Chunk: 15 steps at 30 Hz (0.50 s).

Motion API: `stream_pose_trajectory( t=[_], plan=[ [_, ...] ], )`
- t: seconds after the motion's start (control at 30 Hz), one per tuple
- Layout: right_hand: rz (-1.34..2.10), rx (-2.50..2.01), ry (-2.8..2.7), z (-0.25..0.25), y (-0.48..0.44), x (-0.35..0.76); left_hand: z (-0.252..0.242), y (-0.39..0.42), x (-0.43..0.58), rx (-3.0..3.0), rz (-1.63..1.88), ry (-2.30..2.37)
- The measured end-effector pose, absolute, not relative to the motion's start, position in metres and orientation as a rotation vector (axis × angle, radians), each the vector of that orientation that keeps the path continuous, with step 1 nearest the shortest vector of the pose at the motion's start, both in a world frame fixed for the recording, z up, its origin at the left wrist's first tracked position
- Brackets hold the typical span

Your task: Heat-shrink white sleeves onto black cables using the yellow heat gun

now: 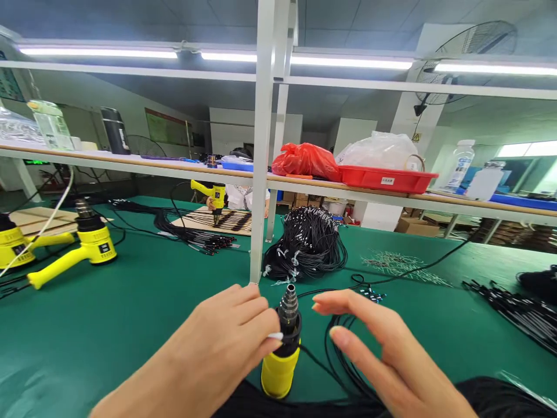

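Observation:
A yellow and black heat gun (278, 371) stands upright before me, its metal nozzle (289, 305) pointing up. My left hand (235, 325) is closed just left of the nozzle, its fingers overlapping the gun in view. A small white piece (275, 335) shows between the thumb and fingers, and a thin black cable (311, 355) leads from there to the lower right. To the right of the gun, my right hand (369, 337) is open, thumb and index finger apart with nothing between them. Loose black cables (343, 366) lie behind and below it.
A big bundle of black cables (307, 244) lies behind the white shelf post (261, 145). Two more heat guns (98, 244) rest at left. Across the table, a person's hand (210, 203) holds another. More cables (517, 307) and thin scraps (400, 264) lie right.

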State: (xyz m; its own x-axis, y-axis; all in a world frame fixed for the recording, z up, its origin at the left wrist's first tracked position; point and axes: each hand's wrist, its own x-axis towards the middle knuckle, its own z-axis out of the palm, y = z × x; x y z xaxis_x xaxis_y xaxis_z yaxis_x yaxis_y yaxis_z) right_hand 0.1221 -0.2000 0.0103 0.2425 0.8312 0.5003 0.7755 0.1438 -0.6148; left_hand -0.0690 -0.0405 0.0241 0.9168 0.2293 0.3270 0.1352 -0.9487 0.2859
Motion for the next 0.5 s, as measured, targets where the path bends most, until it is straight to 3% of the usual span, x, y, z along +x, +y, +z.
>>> stream_pose_trajectory(
  t=[0.17, 0.5],
  plan=[
    [0.322, -1.641, -1.626, 0.019, -0.182, 0.112, 0.036, -0.045, -0.042, 2.929, 0.697, 0.21],
    [0.28, -1.663, -1.45, 0.008, -0.145, 0.133, 0.019, -0.017, -0.035, 2.632, 0.64, 0.544]
  ],
)
